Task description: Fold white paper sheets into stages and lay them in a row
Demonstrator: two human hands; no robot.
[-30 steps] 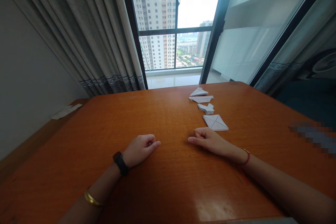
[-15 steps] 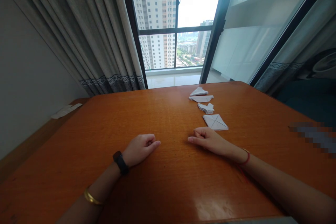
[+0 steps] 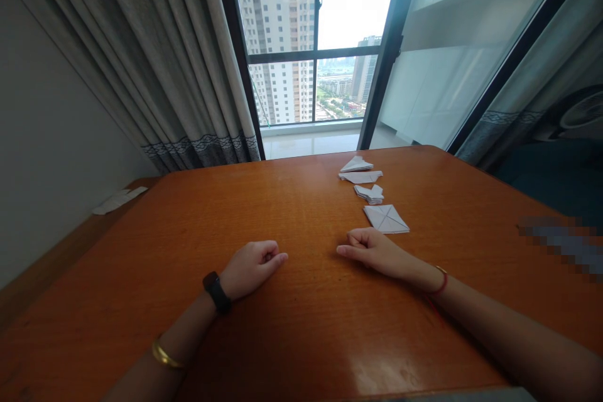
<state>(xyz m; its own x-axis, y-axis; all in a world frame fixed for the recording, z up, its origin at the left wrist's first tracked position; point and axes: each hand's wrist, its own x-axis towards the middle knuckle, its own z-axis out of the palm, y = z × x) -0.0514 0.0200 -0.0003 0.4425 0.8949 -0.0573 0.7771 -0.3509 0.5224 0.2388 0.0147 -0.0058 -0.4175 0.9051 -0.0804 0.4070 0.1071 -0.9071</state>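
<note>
My left hand (image 3: 252,269) rests on the wooden table (image 3: 301,326) in a loose fist, and nothing shows in it. Opposite it lies my right hand (image 3: 372,252), its fingers curled in and its thumb out straight, also with nothing visible inside. Just beyond the right hand is a folded white paper square (image 3: 387,219) with crossing creases. Behind that, in a row going away from me, come a notched folded paper (image 3: 370,194), a flat boat-like paper strip (image 3: 362,177) and a folded paper triangle (image 3: 357,164). Neither hand grips any of these papers.
Some white paper (image 3: 119,199) lies on a ledge beyond the table's left edge. A grey curtain (image 3: 188,75) hangs at the far left, beside a glass door in a dark frame. A blurred patch (image 3: 565,245) covers something at the right. A fan (image 3: 581,110) stands farther back.
</note>
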